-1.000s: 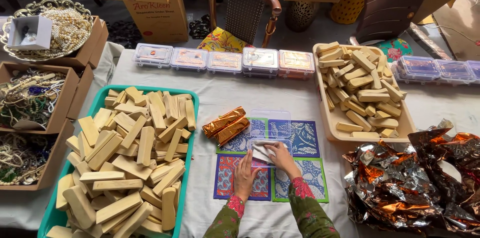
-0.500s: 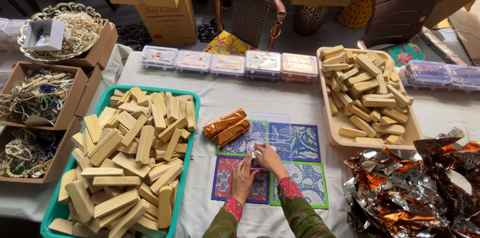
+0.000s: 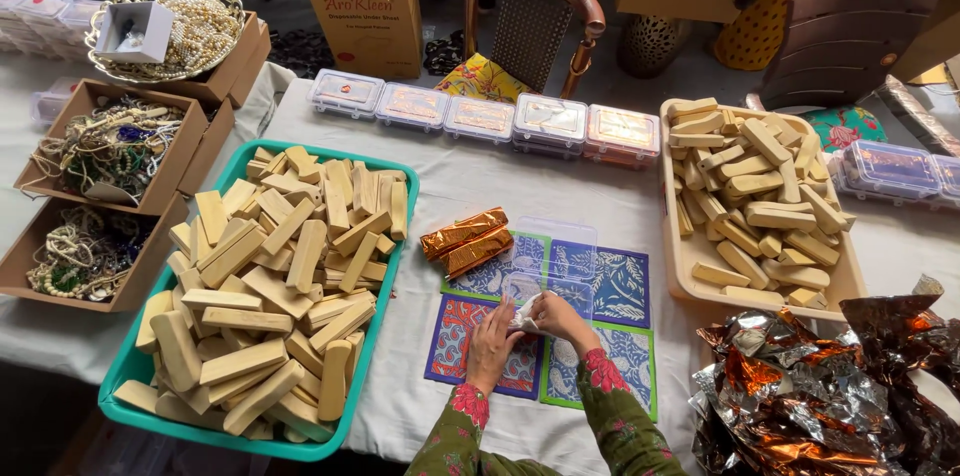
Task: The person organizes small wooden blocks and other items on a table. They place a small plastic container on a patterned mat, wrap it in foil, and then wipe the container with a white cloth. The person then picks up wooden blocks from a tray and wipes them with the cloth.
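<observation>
Big teal tray (image 3: 135,376) of pale wooden blocks sits left of the left hand (image 3: 492,344); the beige tray (image 3: 690,271) is off to the right. Both hands work over patterned mats (image 3: 610,281) on the desk (image 3: 560,186). Right hand (image 3: 553,316) is curled round a small clear wrapper (image 3: 524,313), left hand's fingertips pinching its edge. I'd keep it pulled taut, close to the mats.

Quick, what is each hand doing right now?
Left hand: fingers curled, pressing the small clear wrapper on the mats.
Right hand: closed, pinching the same wrapper.
</observation>
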